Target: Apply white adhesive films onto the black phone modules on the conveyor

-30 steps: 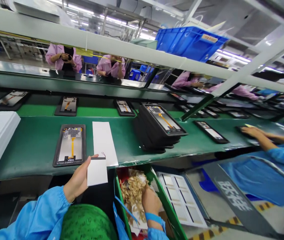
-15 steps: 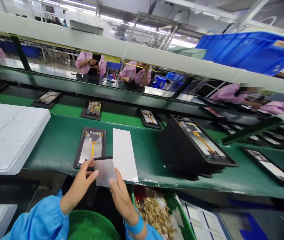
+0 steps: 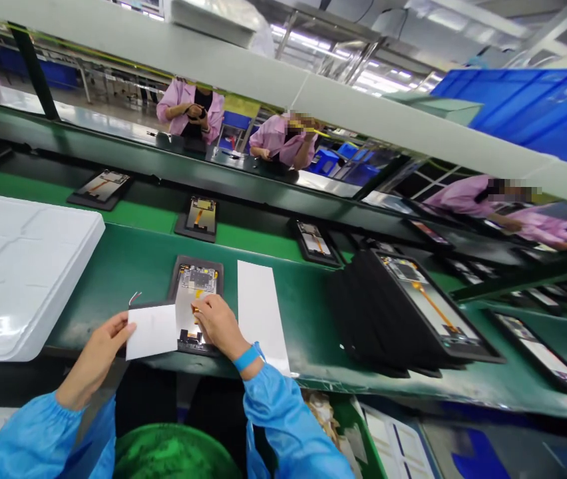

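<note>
My left hand (image 3: 98, 351) pinches a flat white battery-like pack (image 3: 152, 330) with thin wires at its top corner, held just left of an open tablet back frame (image 3: 196, 293) on the green belt. My right hand (image 3: 216, 322) rests on that frame, its fingertips pinched at the orange flex strip in the middle. What the fingers hold there, if anything, is too small to make out. A white paper sheet (image 3: 262, 313) lies flat right of the frame.
A white foam tray (image 3: 18, 266) sits at the left. A stack of black tablet frames (image 3: 408, 313) stands to the right. More frames (image 3: 202, 216) ride the far belt. People in pink sit across. A green bin (image 3: 353, 426) with scraps is below the edge.
My right hand came up from the scrap bin, touched the white pack, then moved onto the frame. My left hand carried the pack leftward. The camera view swung left.
</note>
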A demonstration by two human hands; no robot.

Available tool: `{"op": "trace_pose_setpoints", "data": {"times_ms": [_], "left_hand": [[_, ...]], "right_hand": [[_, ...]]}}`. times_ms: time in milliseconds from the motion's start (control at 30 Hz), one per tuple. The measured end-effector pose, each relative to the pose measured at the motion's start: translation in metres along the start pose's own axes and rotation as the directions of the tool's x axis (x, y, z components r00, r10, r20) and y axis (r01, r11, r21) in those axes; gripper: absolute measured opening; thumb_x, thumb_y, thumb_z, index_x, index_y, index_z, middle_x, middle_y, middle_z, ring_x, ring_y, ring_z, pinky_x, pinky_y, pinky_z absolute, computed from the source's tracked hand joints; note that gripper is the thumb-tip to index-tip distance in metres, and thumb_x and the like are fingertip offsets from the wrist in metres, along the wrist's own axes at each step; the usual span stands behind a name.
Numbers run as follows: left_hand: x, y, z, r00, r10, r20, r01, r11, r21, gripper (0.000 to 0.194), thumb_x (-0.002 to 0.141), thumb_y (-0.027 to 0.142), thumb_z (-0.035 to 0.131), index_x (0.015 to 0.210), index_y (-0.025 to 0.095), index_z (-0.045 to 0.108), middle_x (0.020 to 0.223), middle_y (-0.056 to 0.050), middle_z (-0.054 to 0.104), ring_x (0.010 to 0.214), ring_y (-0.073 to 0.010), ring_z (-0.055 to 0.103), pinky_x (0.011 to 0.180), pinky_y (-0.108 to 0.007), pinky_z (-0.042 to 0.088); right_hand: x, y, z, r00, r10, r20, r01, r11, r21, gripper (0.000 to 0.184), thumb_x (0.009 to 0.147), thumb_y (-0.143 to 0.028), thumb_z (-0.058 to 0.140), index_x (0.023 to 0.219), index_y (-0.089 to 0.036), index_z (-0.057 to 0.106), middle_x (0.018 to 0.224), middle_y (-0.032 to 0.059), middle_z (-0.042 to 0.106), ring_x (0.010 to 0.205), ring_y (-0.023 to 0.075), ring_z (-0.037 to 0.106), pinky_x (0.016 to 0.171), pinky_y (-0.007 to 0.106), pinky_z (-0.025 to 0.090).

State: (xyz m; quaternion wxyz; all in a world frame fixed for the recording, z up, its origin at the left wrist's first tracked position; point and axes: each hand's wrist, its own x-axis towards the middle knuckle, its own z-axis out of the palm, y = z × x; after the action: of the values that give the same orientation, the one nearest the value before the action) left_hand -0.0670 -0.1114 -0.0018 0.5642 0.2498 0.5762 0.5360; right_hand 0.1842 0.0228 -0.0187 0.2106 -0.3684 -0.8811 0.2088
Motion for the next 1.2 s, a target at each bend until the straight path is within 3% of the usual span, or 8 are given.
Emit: {"op": "trace_pose_setpoints", "data": {"times_ms": [100, 167, 233, 300, 533, 833, 1200], "left_hand": [[0.018, 0.003, 0.008, 0.997, 0.034, 0.062, -0.04, 0.995, 0.093, 0.055, 0.073, 0.04, 0.077, 0.118, 0.014, 0.059, 0.088, -0.004, 0.07, 0.077, -0.0182, 0.065, 0.068, -0.026, 0.048], [0.03, 0.005, 0.02, 0.992, 0.053, 0.116, -0.072, 0.984, 0.164, 0.056, 0.074, 0.042, 0.076, 0.118, 0.015, 0.056, 0.074, 0.002, 0.064, 0.063, -0.0144, 0.059, 0.057, -0.023, 0.041], [0.042, 0.007, 0.034, 0.984, 0.073, 0.163, -0.111, 0.966, 0.232, 0.051, 0.074, 0.043, 0.074, 0.111, 0.014, 0.055, 0.068, 0.004, 0.06, 0.058, -0.0127, 0.055, 0.053, -0.023, 0.037], [0.054, 0.008, 0.049, 0.978, 0.096, 0.186, -0.147, 0.947, 0.286, 0.044, 0.074, 0.043, 0.072, 0.103, 0.014, 0.054, 0.067, 0.003, 0.06, 0.059, -0.0133, 0.055, 0.056, -0.024, 0.038], [0.076, -0.001, 0.074, 0.972, 0.158, 0.175, -0.215, 0.897, 0.385, 0.039, 0.072, 0.041, 0.068, 0.098, 0.017, 0.051, 0.063, 0.004, 0.058, 0.058, -0.0143, 0.054, 0.058, -0.026, 0.038], [0.073, 0.0, 0.083, 0.979, 0.156, 0.127, -0.196, 0.891, 0.41, 0.041, 0.068, 0.044, 0.068, 0.095, 0.019, 0.048, 0.062, 0.005, 0.056, 0.058, -0.0146, 0.052, 0.058, -0.026, 0.036], [0.076, -0.004, 0.083, 0.978, 0.173, 0.113, -0.205, 0.881, 0.426, 0.041, 0.069, 0.043, 0.069, 0.095, 0.02, 0.049, 0.065, 0.004, 0.058, 0.06, -0.0155, 0.056, 0.057, -0.026, 0.037]], "right_hand": [[0.009, 0.002, -0.002, 0.977, 0.2, -0.074, -0.168, 0.935, 0.312, 0.03, 0.093, -0.023, 0.051, 0.121, -0.02, 0.062, 0.102, 0.007, 0.066, 0.091, 0.019, 0.062, 0.087, 0.036, 0.051], [0.016, 0.004, -0.01, 0.929, 0.364, -0.062, -0.272, 0.788, 0.552, 0.037, 0.09, -0.028, 0.053, 0.126, -0.019, 0.055, 0.089, 0.0027, 0.065, 0.078, 0.0156, 0.062, 0.076, 0.031, 0.053], [0.022, 0.006, -0.019, 0.9, 0.434, -0.028, -0.296, 0.657, 0.693, 0.039, 0.087, -0.033, 0.056, 0.124, -0.018, 0.055, 0.079, -0.0004, 0.062, 0.071, 0.0138, 0.061, 0.069, 0.028, 0.052], [0.025, 0.008, -0.027, 0.895, 0.447, -0.009, -0.296, 0.607, 0.737, 0.036, 0.084, -0.035, 0.059, 0.116, -0.018, 0.059, 0.08, 0.0002, 0.063, 0.072, 0.0134, 0.061, 0.069, 0.027, 0.051], [0.024, 0.013, -0.035, 0.898, 0.439, 0.026, -0.308, 0.586, 0.749, 0.036, 0.082, -0.038, 0.063, 0.11, -0.016, 0.062, 0.09, 0.0041, 0.068, 0.078, 0.014, 0.063, 0.077, 0.03, 0.052], [0.017, 0.023, -0.04, 0.915, 0.401, 0.049, -0.288, 0.561, 0.776, 0.033, 0.082, -0.037, 0.064, 0.109, -0.017, 0.062, 0.088, 0.0035, 0.068, 0.078, 0.014, 0.063, 0.077, 0.03, 0.053], [0.005, 0.029, -0.036, 0.908, 0.414, 0.055, -0.317, 0.596, 0.738, 0.034, 0.086, -0.039, 0.063, 0.112, -0.017, 0.064, 0.108, 0.0069, 0.07, 0.094, 0.0157, 0.064, 0.089, 0.033, 0.052]]}}
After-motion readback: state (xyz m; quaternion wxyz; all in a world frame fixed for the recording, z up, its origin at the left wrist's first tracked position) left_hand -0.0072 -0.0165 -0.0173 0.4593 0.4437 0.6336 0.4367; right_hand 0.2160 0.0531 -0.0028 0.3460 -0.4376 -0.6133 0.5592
